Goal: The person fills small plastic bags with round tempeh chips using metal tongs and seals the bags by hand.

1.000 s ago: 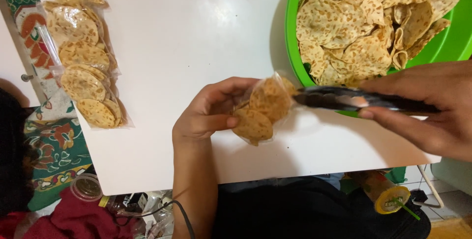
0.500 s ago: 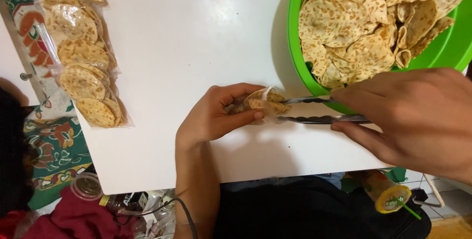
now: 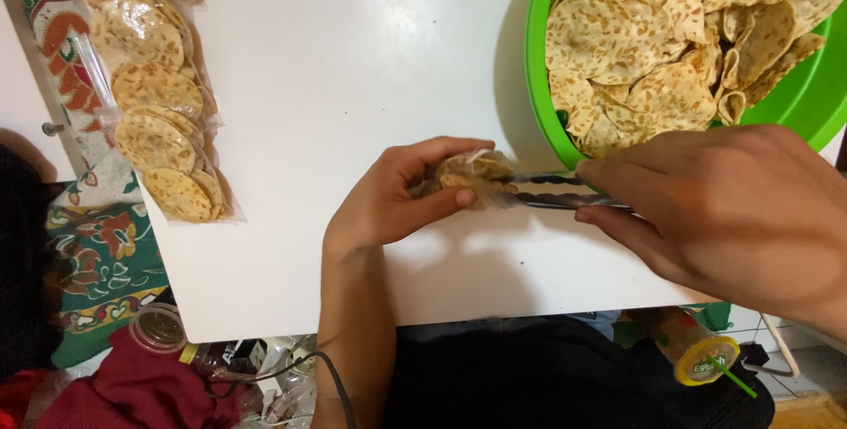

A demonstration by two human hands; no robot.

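- Since half a second ago the right hand point(image 3: 732, 217) has drawn a little nearer the camera and the tongs point(image 3: 556, 192) have closed to a narrower gap. The small clear bag point(image 3: 468, 177) sits in much the same spot in the left hand point(image 3: 397, 204).
- The left hand's fingers are curled shut around the bag, thumb underneath and fingertips over the top. They hold it just above the white table point(image 3: 353, 67), near its front edge.
- The right hand's fingers are pinched on the dark tongs, whose tips reach into the mouth of the bag. Whether they clamp a cracker there is hidden by the plastic.
- The step in hand looks like filling the bag with crackers by tongs.
- The supply lies in the green basin point(image 3: 538, 85), touching distance behind the tongs, heaped with flat speckled crackers point(image 3: 618, 41).
- Filled bags point(image 3: 159, 120) lie in a row at the table's left edge, well apart from the hands.
- The next move would seem to call for a steady open bag mouth and a light grip, since these crackers look brittle.
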